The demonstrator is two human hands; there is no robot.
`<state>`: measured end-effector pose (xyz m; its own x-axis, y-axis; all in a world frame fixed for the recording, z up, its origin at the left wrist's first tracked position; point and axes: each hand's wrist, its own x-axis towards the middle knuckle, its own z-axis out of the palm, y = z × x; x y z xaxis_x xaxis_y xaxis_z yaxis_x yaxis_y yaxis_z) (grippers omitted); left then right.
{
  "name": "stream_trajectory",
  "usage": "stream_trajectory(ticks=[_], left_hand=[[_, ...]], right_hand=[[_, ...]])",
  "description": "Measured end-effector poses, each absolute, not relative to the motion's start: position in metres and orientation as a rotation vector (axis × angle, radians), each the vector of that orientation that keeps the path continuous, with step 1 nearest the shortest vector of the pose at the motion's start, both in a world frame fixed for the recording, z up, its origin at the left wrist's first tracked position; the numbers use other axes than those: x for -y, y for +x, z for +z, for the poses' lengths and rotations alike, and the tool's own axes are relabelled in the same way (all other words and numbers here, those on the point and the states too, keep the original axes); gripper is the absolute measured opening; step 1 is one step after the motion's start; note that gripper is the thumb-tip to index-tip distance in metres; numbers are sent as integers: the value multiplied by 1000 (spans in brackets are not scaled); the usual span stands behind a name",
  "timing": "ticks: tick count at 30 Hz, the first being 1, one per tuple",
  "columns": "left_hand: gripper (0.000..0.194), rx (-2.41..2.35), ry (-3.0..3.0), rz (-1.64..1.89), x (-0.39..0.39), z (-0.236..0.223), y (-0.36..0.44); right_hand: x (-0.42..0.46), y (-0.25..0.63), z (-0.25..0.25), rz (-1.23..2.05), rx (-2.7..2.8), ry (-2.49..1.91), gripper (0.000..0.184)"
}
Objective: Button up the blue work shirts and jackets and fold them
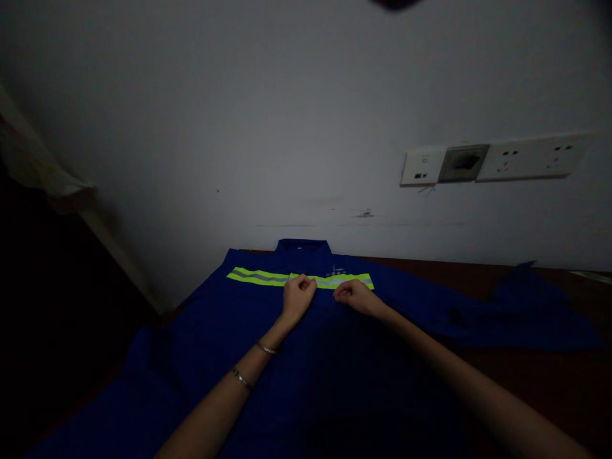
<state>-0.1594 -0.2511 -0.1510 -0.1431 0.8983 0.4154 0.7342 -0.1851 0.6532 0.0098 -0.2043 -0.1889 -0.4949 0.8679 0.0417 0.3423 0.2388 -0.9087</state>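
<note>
A dark blue work jacket lies spread out face up, its collar toward the wall. Across its chest runs a yellow-green reflective strip with a grey band. My left hand is closed at the jacket's front edge, over the strip near the middle, with its fingers curled on the cloth. Just to the right, my right hand has its fingers pinched together at the strip's lower edge, below a small white print. What lies between those fingertips is too dark to make out. Two bracelets are on my left forearm.
Behind the collar rises a pale wall with a row of sockets and a switch at the right. One sleeve stretches right over the dark reddish-brown surface. Deep shadow covers the left side.
</note>
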Motion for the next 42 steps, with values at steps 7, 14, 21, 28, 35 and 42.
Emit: stream_trajectory(ticks=[7, 14, 21, 28, 35, 42], left_hand=[[21, -1354, 2822, 517, 265, -139, -159], [18, -1402, 2893, 414, 264, -156, -160], [19, -1401, 2875, 392, 263, -161, -163], [19, -1387, 2948, 369, 264, -162, -162], [21, -1369, 3114, 358, 265, -164, -161], [22, -1375, 3142, 384, 264, -165, -162]], right_hand=[[202, 12, -185, 1334, 1864, -1065, 10], [204, 11, -190, 1301, 1893, -1080, 13], [213, 5, -189, 1086, 2007, -1145, 15], [209, 6, -191, 1182, 1919, -1157, 15], [207, 9, -184, 1319, 1805, -1226, 15], [210, 9, -180, 1334, 1756, -1177, 8]])
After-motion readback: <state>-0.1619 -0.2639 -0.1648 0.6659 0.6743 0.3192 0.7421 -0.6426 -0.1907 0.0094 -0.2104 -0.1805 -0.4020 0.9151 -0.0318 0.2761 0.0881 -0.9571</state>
